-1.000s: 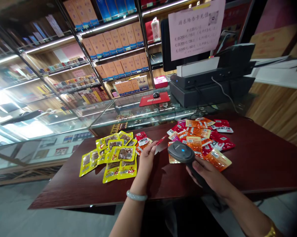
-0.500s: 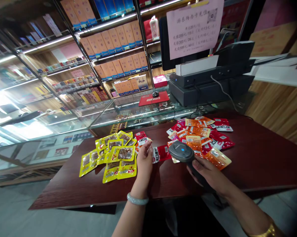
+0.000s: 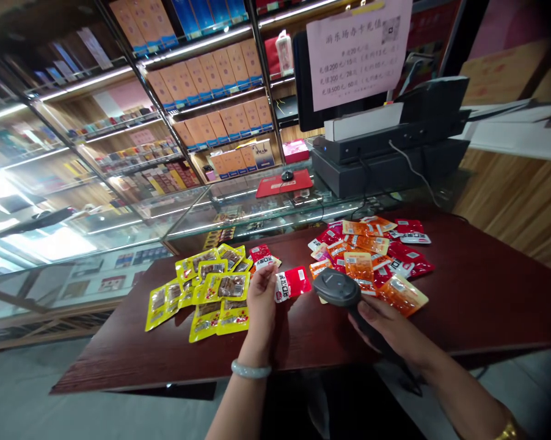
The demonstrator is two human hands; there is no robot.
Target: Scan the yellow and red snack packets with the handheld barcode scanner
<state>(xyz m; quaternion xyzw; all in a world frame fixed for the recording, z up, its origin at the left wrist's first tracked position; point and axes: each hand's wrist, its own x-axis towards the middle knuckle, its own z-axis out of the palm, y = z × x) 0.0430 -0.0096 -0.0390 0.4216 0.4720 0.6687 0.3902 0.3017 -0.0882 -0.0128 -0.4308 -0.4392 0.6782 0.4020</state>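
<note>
My left hand [image 3: 262, 302], a bracelet on its wrist, pinches a red-and-white snack packet [image 3: 296, 282] by its left end, above the dark red table. In my right hand [image 3: 388, 327] is a black barcode scanner [image 3: 337, 287], gripped by the handle, its head just right of that packet. Yellow snack packets [image 3: 225, 286] lie piled left of my left hand. Behind its fingertips are a few red and orange packets [image 3: 259, 252], partly hidden. A mixed pile of orange and red packets [image 3: 358, 266] spreads beyond the scanner.
A glass display counter [image 3: 252, 211] runs along the table's far side, with a mouse [image 3: 287, 175] on a red mat [image 3: 269, 188]. Dark till equipment [image 3: 385, 165] stands at the back right under a monitor with a pink notice [image 3: 358, 55]. Shelves of boxes [image 3: 211, 76] rise behind.
My left hand has moved slightly left with the red-and-white packet, away from the scanner. The scanner's blue light no longer shows. My right hand stays nearly in place.
</note>
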